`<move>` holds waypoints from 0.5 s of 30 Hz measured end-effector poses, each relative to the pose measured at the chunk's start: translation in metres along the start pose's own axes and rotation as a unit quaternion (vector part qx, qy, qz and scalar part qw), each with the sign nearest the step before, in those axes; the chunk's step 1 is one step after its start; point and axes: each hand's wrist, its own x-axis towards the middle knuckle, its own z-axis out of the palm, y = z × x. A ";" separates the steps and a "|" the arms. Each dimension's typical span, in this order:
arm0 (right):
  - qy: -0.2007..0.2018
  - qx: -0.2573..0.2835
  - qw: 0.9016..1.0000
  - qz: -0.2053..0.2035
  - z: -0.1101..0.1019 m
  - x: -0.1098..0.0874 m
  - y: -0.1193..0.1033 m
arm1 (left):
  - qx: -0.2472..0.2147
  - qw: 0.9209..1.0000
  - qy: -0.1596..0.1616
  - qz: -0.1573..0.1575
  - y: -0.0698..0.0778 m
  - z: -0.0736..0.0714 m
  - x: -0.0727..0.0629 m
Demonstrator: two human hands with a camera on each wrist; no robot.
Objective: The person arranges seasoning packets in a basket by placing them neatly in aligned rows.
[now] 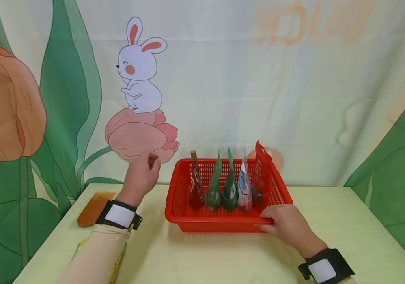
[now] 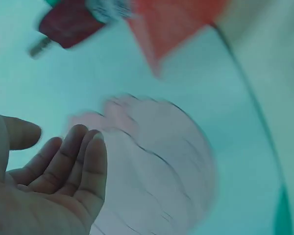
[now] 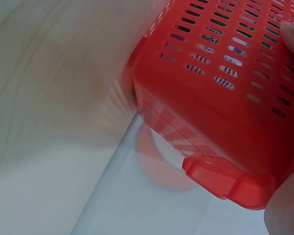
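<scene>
A red perforated plastic basket [image 1: 220, 225] sits on the table. My right hand [image 1: 287, 219] grips its front rim near the right corner; the right wrist view shows the basket wall [image 3: 196, 93] close up. Standing in a row inside are a dark red narrow-necked pack [image 1: 196, 189], two green bags [image 1: 214, 187] [image 1: 230, 189], a white, blue and pink bag [image 1: 245, 187] and a red bag [image 1: 261, 173]. To the left of the basket, my left hand [image 1: 141, 173] is raised, fingers loosely bent, holding nothing. In the left wrist view, the left hand [image 2: 54, 181] is apart from the blurred dark red pack [image 2: 71, 22].
A flat orange-brown packet [image 1: 94, 209] lies at the table's left edge. Beneath the left forearm, a yellow packet [image 1: 117, 266] is partly hidden. Behind the table [image 1: 195, 260] hangs a printed curtain [image 1: 223, 98] with a rabbit and flowers.
</scene>
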 end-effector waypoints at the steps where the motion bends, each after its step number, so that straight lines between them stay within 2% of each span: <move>1: 0.000 0.001 1.000 -0.001 0.000 0.000 0.000 | 0.012 1.000 0.005 0.001 -0.012 -0.002 -0.002; 4: 0.002 0.004 1.000 -0.004 0.000 0.000 -0.002 | 0.058 0.998 -0.014 -0.014 -0.047 -0.008 -0.008; 7: 0.001 0.005 1.000 -0.005 -0.001 0.001 -0.003 | 0.107 0.992 -0.066 -0.034 -0.086 -0.016 -0.016; 10: -0.001 0.004 1.000 0.001 -0.001 0.001 -0.002 | 0.144 0.983 -0.111 -0.033 -0.123 -0.024 -0.022; 12: -0.002 0.004 1.000 0.004 -0.001 0.000 -0.001 | 0.163 0.978 -0.126 -0.035 -0.143 -0.029 -0.025; 15: -0.001 0.006 1.000 0.002 0.000 0.000 0.000 | 0.180 0.972 -0.132 -0.070 -0.164 -0.036 -0.029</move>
